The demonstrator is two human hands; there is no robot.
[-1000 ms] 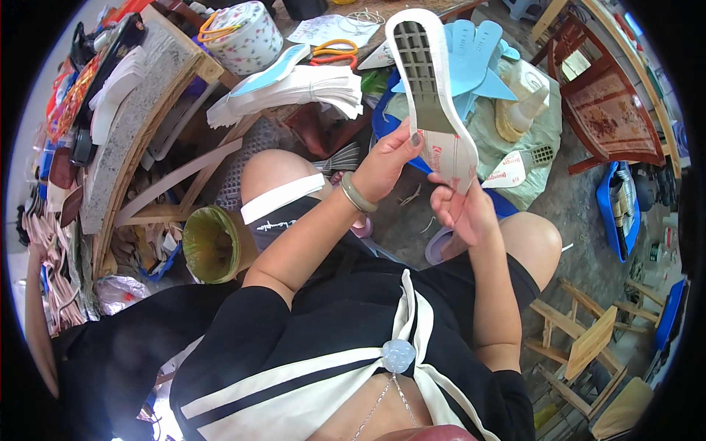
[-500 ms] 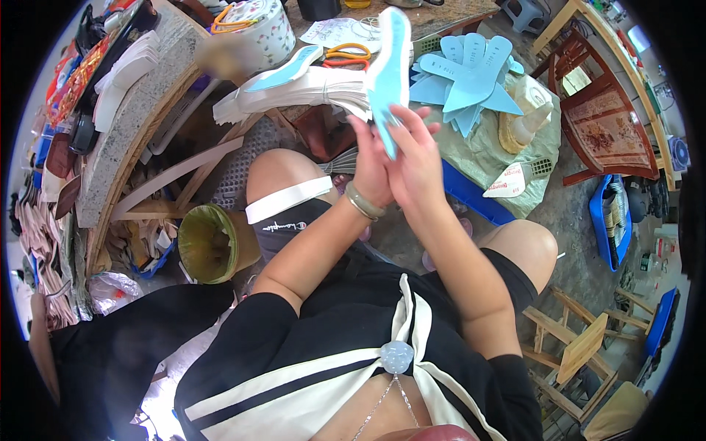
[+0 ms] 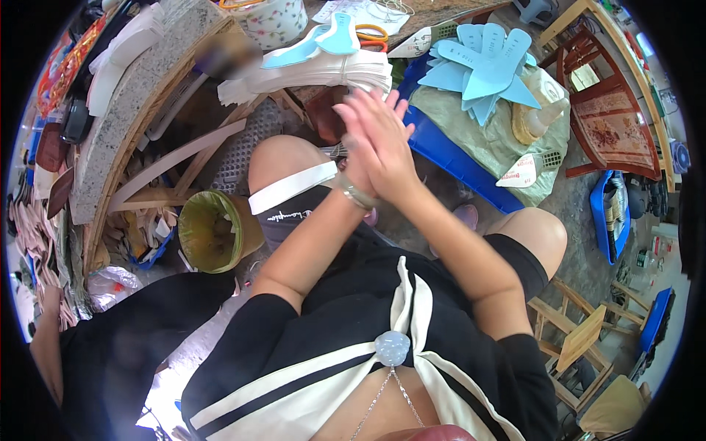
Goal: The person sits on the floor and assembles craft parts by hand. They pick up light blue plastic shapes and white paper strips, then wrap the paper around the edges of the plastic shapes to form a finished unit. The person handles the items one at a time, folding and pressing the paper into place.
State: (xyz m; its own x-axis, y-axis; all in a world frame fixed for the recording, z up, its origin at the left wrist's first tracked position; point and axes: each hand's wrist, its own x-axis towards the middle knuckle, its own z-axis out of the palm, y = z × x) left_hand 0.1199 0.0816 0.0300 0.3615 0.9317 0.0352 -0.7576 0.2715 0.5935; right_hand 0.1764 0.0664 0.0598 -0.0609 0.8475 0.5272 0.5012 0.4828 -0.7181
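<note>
My left hand [image 3: 357, 163], a bracelet on its wrist, and my right hand [image 3: 391, 151] are pressed palm to palm above my lap. The right one lies over the left, their fingers stretched out and slightly blurred. Nothing shows between them, though the space between the palms is hidden. Just beyond the fingertips lies a bundle of white strip-like pieces [image 3: 309, 82], tied with string. Two light-blue insole pieces rest on it, one narrow insole [image 3: 296, 53] and one upright insole [image 3: 339, 35]. To the right, several blue foot-shaped pieces [image 3: 491, 65] lie fanned in a heap.
Orange-handled scissors [image 3: 373, 34] lie behind the bundle. A pot-like container [image 3: 540, 110] stands right of the blue heap on a green sack [image 3: 460, 140]. A lined bin [image 3: 212, 231] stands by my left knee. A wooden chair [image 3: 610, 110] is at far right; a person in black [image 3: 110, 353] is lower left.
The blue-and-white insole that was in my hands now lies on the white bundle beside the other one. My hands have drawn back toward me and come together.
</note>
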